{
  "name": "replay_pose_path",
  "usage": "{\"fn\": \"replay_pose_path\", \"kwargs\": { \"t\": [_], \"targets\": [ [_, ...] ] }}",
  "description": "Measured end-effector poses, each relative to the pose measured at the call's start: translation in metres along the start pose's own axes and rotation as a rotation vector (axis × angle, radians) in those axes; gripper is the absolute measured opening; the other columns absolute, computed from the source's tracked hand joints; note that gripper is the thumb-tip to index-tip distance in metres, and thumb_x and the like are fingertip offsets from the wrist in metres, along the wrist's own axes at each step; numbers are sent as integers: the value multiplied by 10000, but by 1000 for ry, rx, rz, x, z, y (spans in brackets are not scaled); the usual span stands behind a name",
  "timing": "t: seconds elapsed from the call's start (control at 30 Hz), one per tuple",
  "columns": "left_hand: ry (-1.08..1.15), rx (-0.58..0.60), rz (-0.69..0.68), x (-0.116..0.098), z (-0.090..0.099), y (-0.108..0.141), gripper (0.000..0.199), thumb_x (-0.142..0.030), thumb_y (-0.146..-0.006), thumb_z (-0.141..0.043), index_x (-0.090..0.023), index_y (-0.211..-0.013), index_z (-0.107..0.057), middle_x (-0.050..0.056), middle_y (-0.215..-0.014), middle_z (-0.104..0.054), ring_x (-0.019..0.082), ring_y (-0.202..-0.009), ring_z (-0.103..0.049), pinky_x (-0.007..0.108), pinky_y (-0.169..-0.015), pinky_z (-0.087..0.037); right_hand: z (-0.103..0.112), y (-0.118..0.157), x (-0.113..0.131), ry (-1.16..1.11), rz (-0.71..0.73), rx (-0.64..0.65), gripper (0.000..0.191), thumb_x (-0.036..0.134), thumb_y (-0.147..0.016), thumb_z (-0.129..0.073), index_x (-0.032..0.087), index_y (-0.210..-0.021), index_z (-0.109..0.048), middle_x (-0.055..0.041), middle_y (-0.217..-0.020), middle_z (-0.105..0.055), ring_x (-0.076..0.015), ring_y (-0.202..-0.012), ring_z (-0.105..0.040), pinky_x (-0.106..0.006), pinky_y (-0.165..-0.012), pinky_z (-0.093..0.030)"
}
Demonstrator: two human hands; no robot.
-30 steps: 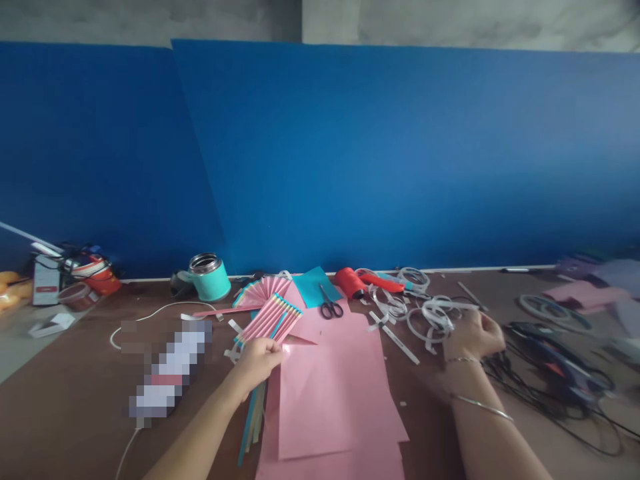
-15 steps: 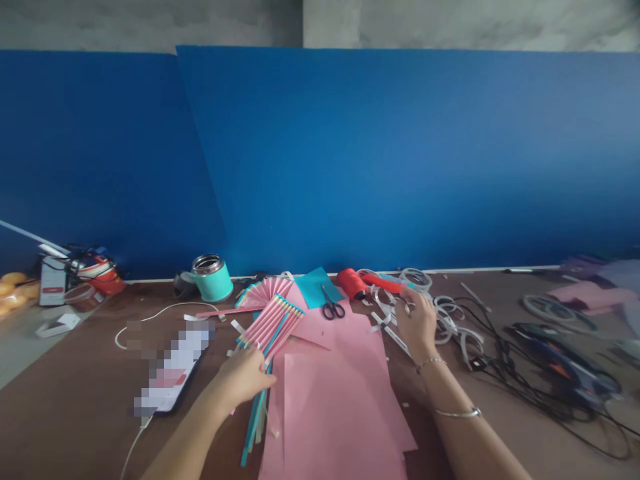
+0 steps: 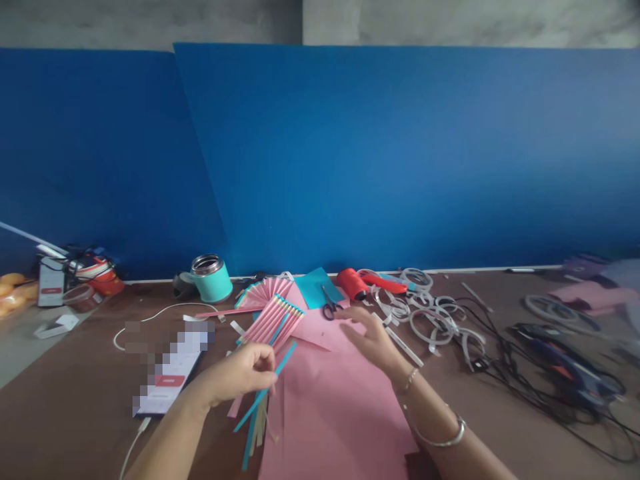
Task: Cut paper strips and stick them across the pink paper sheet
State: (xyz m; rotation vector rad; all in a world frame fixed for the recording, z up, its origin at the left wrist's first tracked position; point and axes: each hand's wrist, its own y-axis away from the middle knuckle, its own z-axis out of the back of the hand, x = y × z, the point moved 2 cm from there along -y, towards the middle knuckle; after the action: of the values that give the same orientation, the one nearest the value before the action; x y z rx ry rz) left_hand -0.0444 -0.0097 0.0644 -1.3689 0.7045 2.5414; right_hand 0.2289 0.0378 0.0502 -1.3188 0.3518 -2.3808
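My left hand (image 3: 250, 368) pinches a narrow blue paper strip (image 3: 286, 360), which slants up to the right over the pink paper. Just beyond that hand lies a pleated pink paper fan piece (image 3: 273, 321), with a second pink fan (image 3: 265, 292) behind it. Loose blue and pale strips (image 3: 256, 427) lie below the hand. My right hand (image 3: 363, 333), fingers apart and holding nothing, hovers over the pink paper sheets (image 3: 340, 407). Black scissors (image 3: 330, 308) lie close to its fingertips, partly on a blue paper square (image 3: 313, 287).
A red thread spool (image 3: 352, 285) stands at the back beside coiled white strips (image 3: 433, 325). To the right are a dark tool (image 3: 565, 367) and black cables. A phone (image 3: 173, 380) with its white cable and a turquoise mug (image 3: 213, 283) are on the left.
My right hand has moved left and nearer, from the white coils to beside the scissors. My left hand has raised a blue strip, now tilted across the pink paper's edge.
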Motion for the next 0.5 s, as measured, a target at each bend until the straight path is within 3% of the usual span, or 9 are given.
{"fn": "replay_pose_path", "kwargs": {
  "t": [0.13,0.2,0.27,0.33,0.4,0.5],
  "targets": [
    [62,60,-2,-6,-12,-3,147,-254,-637,-571,-177,-762,-583,-13,-715,-632,163,-699,-584,230,-619,-407,-27,12,43,-322,46,362,460,249,-775,-567,219,-1234,-557,-79,-1305,-541,-224,-1187,-494,-376,-968,-414],
    [21,43,13,-8,-18,-6,153,-246,-635,-568,-174,-766,-600,-12,-715,-634,166,-696,-590,229,-606,-406,-33,14,55,-374,-23,439,437,286,-783,-574,217,-1215,-578,-75,-1220,-602,-223,-1107,-546,-366,-925,-439],
    [-20,38,22,-9,-24,-10,143,-238,-639,-558,-175,-757,-607,-7,-714,-647,170,-687,-599,230,-589,-404,-36,13,56,-278,-135,433,333,287,-770,-585,207,-1084,-659,-55,-980,-691,-197,-881,-614,-327,-788,-478],
    [-27,50,25,-11,-28,-15,134,-216,-639,-542,-182,-754,-602,-3,-703,-671,173,-671,-609,231,-570,-400,-36,10,50,-159,-186,419,178,251,-740,-591,194,-854,-715,-27,-778,-692,-159,-707,-592,-275,-655,-462],
    [-8,61,24,-12,-31,-19,134,-195,-640,-527,-188,-755,-594,1,-674,-689,178,-661,-619,236,-565,-401,-35,9,41,-102,-178,419,134,228,-732,-578,188,-724,-706,-12,-700,-675,-136,-644,-564,-241,-586,-427],
    [18,12,41,-13,-29,-24,146,-187,-637,-533,-189,-761,-612,7,-657,-703,192,-697,-642,252,-610,-419,-27,9,28,-62,-183,362,143,206,-726,-557,182,-703,-697,-9,-676,-668,-130,-623,-554,-228,-558,-405]
  ]
}}
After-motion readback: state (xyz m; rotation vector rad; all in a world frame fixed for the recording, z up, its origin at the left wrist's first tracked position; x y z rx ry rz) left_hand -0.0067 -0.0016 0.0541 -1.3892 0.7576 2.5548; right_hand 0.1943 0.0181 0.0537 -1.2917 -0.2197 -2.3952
